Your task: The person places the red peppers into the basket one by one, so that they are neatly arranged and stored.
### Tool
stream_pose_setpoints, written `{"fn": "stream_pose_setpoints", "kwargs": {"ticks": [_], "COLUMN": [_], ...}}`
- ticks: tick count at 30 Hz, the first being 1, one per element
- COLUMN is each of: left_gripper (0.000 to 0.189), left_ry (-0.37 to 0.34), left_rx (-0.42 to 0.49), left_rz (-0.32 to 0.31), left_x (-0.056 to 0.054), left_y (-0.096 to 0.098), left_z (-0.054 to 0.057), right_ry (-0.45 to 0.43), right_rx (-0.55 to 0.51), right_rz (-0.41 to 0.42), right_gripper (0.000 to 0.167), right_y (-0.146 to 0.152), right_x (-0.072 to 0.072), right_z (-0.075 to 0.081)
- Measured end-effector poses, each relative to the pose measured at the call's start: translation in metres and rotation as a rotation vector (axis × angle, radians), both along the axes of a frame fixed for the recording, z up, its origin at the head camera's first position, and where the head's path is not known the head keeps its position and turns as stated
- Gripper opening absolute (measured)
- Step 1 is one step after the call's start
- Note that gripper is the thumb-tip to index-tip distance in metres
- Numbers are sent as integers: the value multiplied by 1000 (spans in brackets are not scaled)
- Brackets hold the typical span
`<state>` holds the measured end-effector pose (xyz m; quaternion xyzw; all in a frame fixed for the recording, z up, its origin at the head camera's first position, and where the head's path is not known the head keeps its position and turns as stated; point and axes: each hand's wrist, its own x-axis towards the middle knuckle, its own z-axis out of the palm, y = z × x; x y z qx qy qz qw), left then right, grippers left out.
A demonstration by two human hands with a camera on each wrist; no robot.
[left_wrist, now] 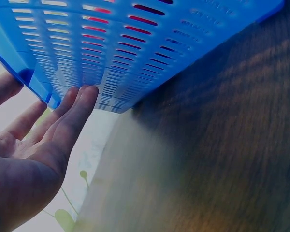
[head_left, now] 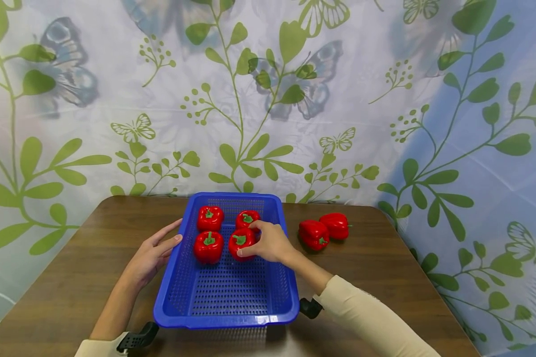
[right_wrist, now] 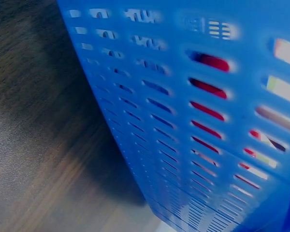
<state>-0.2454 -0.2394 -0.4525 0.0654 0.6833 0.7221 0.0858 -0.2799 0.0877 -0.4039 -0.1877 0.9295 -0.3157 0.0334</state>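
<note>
A blue perforated plastic basket [head_left: 228, 320] stands on the table, holding several red bell peppers with green stems, two on its left side and two on its right. My right hand [head_left: 272, 243] reaches over the right wall and grips the nearer right bell pepper [head_left: 240, 243] between thumb and fingers. Just behind it sits another bell pepper [head_left: 245, 216]. At the left rim my left hand [head_left: 149, 260] rests with fingers extended against the outer wall; in the left wrist view its fingertips touch the slotted side. The right wrist view shows the basket's slotted wall [right_wrist: 174, 96], hiding my right hand's fingers.
Two more red bell peppers [head_left: 313, 234] lie on their sides on the brown wooden table [head_left: 375, 277], right of the basket. A curtain [head_left: 268, 99] with leaves and butterflies hangs behind the table. Each wrist wears a black strap [head_left: 138, 338].
</note>
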Motion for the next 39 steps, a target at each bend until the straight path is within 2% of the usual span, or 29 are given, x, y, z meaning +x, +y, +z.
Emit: {"fn": "stream_pose_setpoints", "kwargs": {"ticks": [24, 39], "left_gripper": [61, 61], "left_ry": [10, 19], "left_rx": [5, 11], "left_rz": [-11, -13], "left_x": [0, 0], "left_y": [0, -1], "left_z": [-1, 0], "right_ry": [-9, 31], "right_rx": [122, 85], "right_rz": [3, 53], "right_gripper": [76, 68], "right_y": [-7, -2], "right_x": [0, 1], "right_z": [-6, -3]}}
